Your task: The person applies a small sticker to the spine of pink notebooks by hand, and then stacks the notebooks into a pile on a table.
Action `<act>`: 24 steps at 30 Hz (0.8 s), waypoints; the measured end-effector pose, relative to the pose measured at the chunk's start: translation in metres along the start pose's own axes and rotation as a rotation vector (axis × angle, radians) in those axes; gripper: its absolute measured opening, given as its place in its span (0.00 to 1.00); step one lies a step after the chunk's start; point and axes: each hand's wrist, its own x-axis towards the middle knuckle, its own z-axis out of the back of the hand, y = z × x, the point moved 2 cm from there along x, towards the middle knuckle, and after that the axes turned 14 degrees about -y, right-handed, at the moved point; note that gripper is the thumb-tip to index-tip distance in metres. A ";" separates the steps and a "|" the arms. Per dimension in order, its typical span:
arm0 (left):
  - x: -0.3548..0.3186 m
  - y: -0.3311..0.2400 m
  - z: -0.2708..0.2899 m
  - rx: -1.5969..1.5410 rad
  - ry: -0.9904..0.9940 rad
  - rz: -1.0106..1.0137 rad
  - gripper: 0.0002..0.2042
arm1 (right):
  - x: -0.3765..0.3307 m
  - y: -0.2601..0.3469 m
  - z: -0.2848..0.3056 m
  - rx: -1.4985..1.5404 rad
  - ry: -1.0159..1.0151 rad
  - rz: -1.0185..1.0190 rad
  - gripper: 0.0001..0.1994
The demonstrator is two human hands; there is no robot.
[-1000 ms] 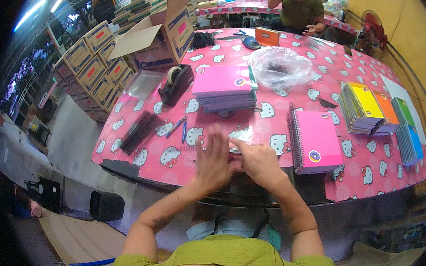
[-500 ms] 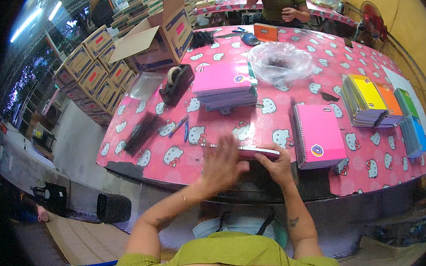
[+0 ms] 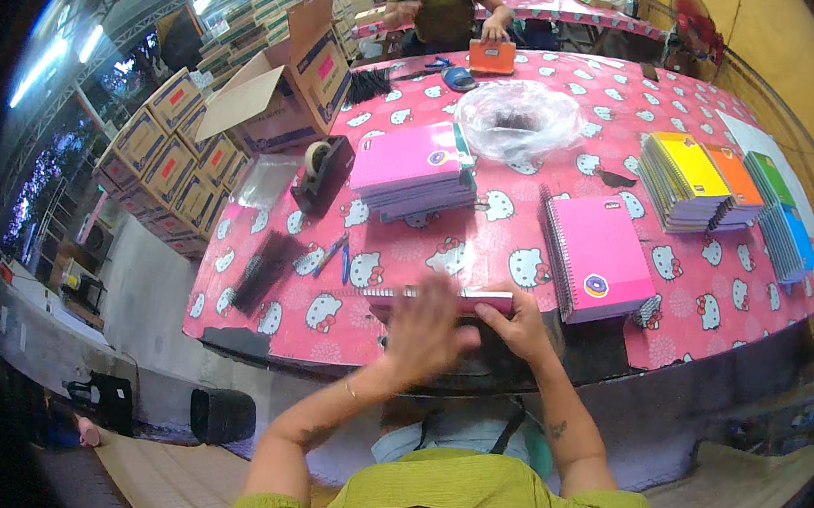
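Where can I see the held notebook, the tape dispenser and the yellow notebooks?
Held notebook (image 3: 478,297), head view: its long edge.
Tape dispenser (image 3: 325,182), head view: its black body.
Yellow notebooks (image 3: 694,168), head view: the top cover.

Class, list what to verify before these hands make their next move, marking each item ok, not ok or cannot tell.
1. Right hand grips the notebook: ok.
2. Left hand sharply visible: not ok, blurred.
3. Notebook lying flat on the table: not ok, held edge up.
4. Blue-handled tool clear of both hands: ok.
5. Whole binding sound: cannot tell, partly covered.
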 end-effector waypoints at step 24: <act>0.017 -0.004 -0.010 0.005 0.029 0.197 0.45 | 0.005 -0.006 -0.010 -0.152 0.069 0.117 0.14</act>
